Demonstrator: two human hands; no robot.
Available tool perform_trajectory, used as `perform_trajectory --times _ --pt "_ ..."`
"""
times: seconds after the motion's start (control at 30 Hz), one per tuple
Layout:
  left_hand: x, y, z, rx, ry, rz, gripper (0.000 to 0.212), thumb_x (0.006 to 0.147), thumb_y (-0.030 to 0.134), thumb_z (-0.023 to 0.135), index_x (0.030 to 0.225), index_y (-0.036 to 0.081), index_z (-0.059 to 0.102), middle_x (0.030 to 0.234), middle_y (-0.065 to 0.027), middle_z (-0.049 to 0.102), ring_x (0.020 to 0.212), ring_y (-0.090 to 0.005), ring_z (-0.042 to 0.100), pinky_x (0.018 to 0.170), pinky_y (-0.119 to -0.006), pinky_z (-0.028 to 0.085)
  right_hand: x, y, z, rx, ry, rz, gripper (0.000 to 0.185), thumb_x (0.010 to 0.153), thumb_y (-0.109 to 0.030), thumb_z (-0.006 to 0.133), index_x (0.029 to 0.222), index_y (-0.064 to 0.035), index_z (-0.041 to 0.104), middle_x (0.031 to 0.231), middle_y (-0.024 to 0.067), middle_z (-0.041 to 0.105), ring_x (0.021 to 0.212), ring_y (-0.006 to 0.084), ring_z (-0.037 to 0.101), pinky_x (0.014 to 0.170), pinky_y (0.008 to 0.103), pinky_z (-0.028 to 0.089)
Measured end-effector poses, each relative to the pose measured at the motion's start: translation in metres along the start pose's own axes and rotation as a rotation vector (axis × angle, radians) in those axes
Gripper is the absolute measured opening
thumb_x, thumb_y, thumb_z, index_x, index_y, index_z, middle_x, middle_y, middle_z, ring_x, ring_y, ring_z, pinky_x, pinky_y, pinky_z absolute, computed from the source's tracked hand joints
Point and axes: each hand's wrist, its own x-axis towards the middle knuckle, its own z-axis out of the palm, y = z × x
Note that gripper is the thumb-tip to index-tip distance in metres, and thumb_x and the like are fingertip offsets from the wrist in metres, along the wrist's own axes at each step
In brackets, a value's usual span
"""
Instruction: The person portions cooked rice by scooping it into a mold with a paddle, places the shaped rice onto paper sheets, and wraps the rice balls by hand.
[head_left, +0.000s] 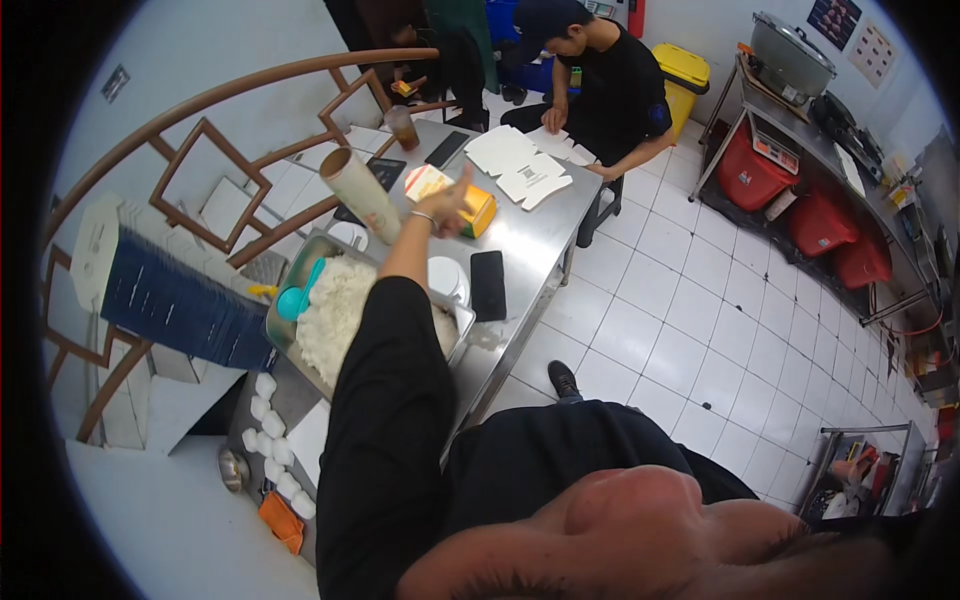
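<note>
My left hand, at the end of a black sleeve, reaches across a steel table. Its thumb is raised apart from the fingers, and no object shows between them. Directly under it is a yellow, white and green carton, partly covered by the hand; whether they touch is unclear. Beside the wrist stands a tall wrapped roll with a cardboard core. Under my forearm, a metal tray holds white rice and a turquoise scoop. A round white object sits by the tray's far edge. My right hand is out of view.
A co-worker sits across the table, handling flat white carton blanks. Dark phones and a drink cup lie about. Left are stacked blue-and-white cartons, a brown railing and white rounded pieces.
</note>
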Motion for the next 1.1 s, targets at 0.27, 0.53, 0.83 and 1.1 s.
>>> perform_trajectory --times 0.27,0.53,0.83,1.1 --pt "0.062 0.016 0.069 -0.007 -0.055 0.003 0.116 0.071 0.091 0.017 0.138 -0.002 0.035 0.055 -0.0021 0.044 0.042 -0.0061 0.038 0.042 -0.022 0.034 -0.053 0.104 -0.333 -0.402 1.173 0.023 0.022 0.088 -0.022 0.051 0.086 -0.0049 0.066 0.081 0.0163 0.068 0.078 0.0287 0.068 0.070 0.0418 0.053" --pt "-0.015 -0.010 0.104 0.117 0.106 0.175 0.093 0.087 0.072 0.034 0.148 0.004 0.019 0.071 -0.0152 0.062 0.057 -0.0205 0.060 0.057 -0.032 0.049 -0.112 -0.080 -0.490 0.244 1.325 -0.318 0.019 0.092 -0.019 0.050 0.089 -0.0033 0.060 0.072 0.0143 0.065 0.065 0.0259 0.066 0.062 0.0369 0.050" --pt "-0.032 -0.110 0.140 0.502 0.921 0.548 0.041 0.086 0.034 0.062 0.117 0.007 0.062 0.097 -0.0128 0.063 0.095 -0.0268 0.058 0.087 -0.041 0.043 -0.058 -0.195 -0.574 -0.605 1.304 -0.613 0.014 0.085 -0.018 0.055 0.082 -0.0046 0.055 0.081 0.0140 0.059 0.084 0.0340 0.057 0.073 0.0466 0.044" --pt "0.012 -0.210 0.178 0.719 0.843 0.381 0.031 0.085 0.027 0.061 0.116 0.026 0.064 0.127 -0.0027 0.054 0.135 -0.0287 0.035 0.108 -0.065 0.017 -0.038 -0.203 -0.573 -0.795 1.487 -0.527 0.014 0.077 -0.021 0.061 0.078 -0.0078 0.057 0.074 0.0089 0.057 0.075 0.0262 0.059 0.064 0.0401 0.045"
